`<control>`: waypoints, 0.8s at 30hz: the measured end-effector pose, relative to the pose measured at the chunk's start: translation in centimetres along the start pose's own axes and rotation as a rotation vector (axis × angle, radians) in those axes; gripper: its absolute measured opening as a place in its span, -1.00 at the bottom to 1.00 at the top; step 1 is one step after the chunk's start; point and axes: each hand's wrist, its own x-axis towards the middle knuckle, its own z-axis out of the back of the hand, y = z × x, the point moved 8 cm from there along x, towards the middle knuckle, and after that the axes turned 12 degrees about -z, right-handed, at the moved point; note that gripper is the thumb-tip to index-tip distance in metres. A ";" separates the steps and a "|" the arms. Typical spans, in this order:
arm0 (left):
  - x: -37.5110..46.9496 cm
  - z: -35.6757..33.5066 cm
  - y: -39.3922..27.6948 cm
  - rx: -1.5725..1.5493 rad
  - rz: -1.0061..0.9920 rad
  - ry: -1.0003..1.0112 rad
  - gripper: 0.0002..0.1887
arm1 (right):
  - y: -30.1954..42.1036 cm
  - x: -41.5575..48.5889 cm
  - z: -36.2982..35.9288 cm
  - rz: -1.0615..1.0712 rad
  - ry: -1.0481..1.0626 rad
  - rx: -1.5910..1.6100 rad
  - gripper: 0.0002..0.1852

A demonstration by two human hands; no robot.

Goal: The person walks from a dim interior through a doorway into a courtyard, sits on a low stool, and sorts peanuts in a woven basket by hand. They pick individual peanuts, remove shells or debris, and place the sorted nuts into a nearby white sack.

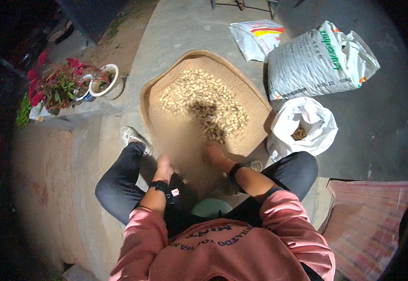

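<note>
A shallow woven tray (204, 56) with a raised rim lies on the concrete in front of me. Unshelled peanuts (204, 87) are spread over its middle and far part, with a darker patch among them. My left hand (165, 163) is at the tray's near left edge, its fingers lost in a blurred area. Over the near edge reaches my right hand (215, 153), close to the nearest peanuts; its fingers are also blurred. Whether either hand holds anything cannot be seen. A green round object (211, 208), partly hidden, is between my legs.
Right of the tray stands an open white bag (325, 140) with brown contents. Behind it are a large printed woven sack (299, 66) and a smaller sack (256, 45). Potted red flowers (58, 84) and a white pot (111, 87) stand left; a pinkish mat (369, 221) lies lower right.
</note>
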 end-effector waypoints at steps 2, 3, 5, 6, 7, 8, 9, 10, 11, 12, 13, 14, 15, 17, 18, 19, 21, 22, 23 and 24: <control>0.0 0.5 -0.4 0.095 -0.069 -0.055 -0.65 | 0.2 0.3 -0.1 0.001 0.036 -0.003 -0.63; -0.1 0.2 -0.5 0.076 -0.067 -0.035 -0.60 | 0.2 0.4 0.5 -0.001 -0.005 0.043 -0.64; -0.2 0.4 -0.7 0.145 -0.025 -0.086 -0.57 | -0.1 0.2 1.4 -0.013 -0.035 0.123 -0.64; -0.3 0.8 -1.3 0.221 -0.083 -0.135 -0.65 | -0.3 -0.1 1.5 -0.021 -0.024 0.159 -0.63; -0.2 0.7 -1.4 0.201 -0.077 -0.121 -0.68 | -0.4 -0.3 1.6 -0.025 -0.014 0.196 -0.63; -0.1 0.6 -1.7 0.183 -0.107 -0.113 -0.71 | -0.3 -0.7 2.5 0.013 -0.109 0.221 -0.62; 0.0 0.7 -2.0 0.224 -0.112 -0.092 -0.71 | 0.0 -1.3 3.1 0.054 -0.205 0.245 -0.61; 0.3 0.6 -2.2 0.271 -0.133 -0.075 -0.70 | 0.3 -1.7 3.7 0.096 -0.302 0.268 -0.60; 0.4 0.7 -2.2 0.276 -0.129 -0.056 -0.69 | 0.5 -1.7 3.1 0.103 -0.280 0.235 -0.58; 0.6 0.9 -2.0 0.276 -0.088 -0.061 -0.65 | 0.8 -1.4 2.5 0.111 -0.254 0.204 -0.56; 0.7 0.9 -1.8 0.273 -0.068 -0.037 -0.64 | 1.1 -1.0 1.7 0.110 -0.207 0.175 -0.54; 0.8 1.0 -1.7 0.306 -0.055 -0.040 -0.62 | 1.4 -0.7 1.7 0.114 -0.261 0.177 -0.52; 0.8 1.0 -1.8 0.299 -0.057 -0.038 -0.59 | 1.6 -0.2 1.6 0.109 -0.293 0.179 -0.50; 0.6 1.3 -1.9 0.323 -0.056 -0.071 -0.54 | 1.6 0.5 0.9 0.101 -0.289 0.182 -0.46; 0.5 1.1 -2.0 0.323 -0.053 -0.058 -0.51 | 1.6 0.8 0.4 0.096 -0.254 0.183 -0.45; 0.3 1.0 -2.1 0.324 -0.049 -0.044 -0.49 | 1.6 0.7 0.2 0.096 -0.246 0.169 -0.43; -0.3 0.7 -2.3 0.327 -0.029 -0.025 -0.44 | 1.5 0.5 0.0 0.102 -0.262 0.125 -0.41; -0.5 0.4 -2.4 0.326 -0.012 -0.019 -0.42 | 1.5 0.3 0.1 0.103 -0.284 0.093 -0.39; -0.8 0.3 -2.6 0.330 -0.008 -0.030 -0.40 | 1.4 0.4 -0.2 0.077 -0.240 0.091 -0.39; -1.2 -0.1 -2.7 0.329 0.003 -0.004 -0.41 | 1.3 0.6 -0.5 0.053 -0.198 0.089 -0.39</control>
